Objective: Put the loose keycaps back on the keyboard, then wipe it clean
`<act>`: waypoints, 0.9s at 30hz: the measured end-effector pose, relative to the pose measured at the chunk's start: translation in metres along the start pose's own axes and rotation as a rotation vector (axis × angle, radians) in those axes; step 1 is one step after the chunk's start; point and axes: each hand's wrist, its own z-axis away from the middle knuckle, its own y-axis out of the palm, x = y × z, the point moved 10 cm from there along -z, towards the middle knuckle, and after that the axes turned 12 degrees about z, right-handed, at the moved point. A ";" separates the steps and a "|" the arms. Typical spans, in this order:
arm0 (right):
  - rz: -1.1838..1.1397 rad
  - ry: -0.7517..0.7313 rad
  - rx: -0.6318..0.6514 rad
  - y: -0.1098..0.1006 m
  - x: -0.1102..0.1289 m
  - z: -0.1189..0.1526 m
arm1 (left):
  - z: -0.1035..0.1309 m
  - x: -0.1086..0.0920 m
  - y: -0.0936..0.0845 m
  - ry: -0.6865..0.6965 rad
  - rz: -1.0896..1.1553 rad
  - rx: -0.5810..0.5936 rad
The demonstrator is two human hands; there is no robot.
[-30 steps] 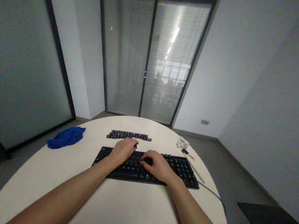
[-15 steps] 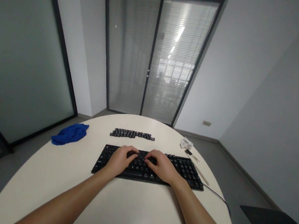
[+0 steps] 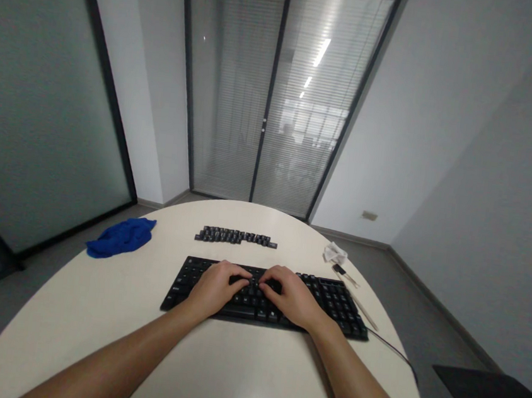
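Note:
A black keyboard (image 3: 235,310) lies across the table in front of me, partly hidden beneath both hands. My left hand (image 3: 216,287) rests over its left-middle keys, thumb and index finger brought together in a pinch near the centre. Facing it, my right hand (image 3: 290,296) bends over the keys right of the centre, also with thumb and forefinger tips close together. Whatever is between the fingertips of either hand is too small to make out. Loose black keycaps (image 3: 224,236) stand in rows behind the keyboard.
On the round cream table (image 3: 106,315), a blue cloth (image 3: 122,238) lies at the left. A crumpled white tissue (image 3: 335,252), a small brush-like tool (image 3: 344,273) and a thin stick (image 3: 365,313) lie at the right. The keyboard's cable (image 3: 393,348) runs over the right edge, near a chair (image 3: 488,390).
My left hand's fingertips have shifted slightly right, toward my right hand's fingertips. The view has moved a little; the keycaps, cloth and tools stay in place.

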 end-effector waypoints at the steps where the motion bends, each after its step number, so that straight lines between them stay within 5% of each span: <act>1: 0.005 -0.002 -0.002 0.000 0.000 0.000 | 0.000 -0.001 0.000 0.012 -0.004 0.002; 13: 0.012 0.006 0.002 -0.001 0.002 0.000 | 0.000 -0.007 0.004 0.082 0.005 0.048; 27: 0.015 -0.001 0.003 -0.001 0.002 -0.001 | 0.001 -0.003 0.001 0.005 -0.003 0.015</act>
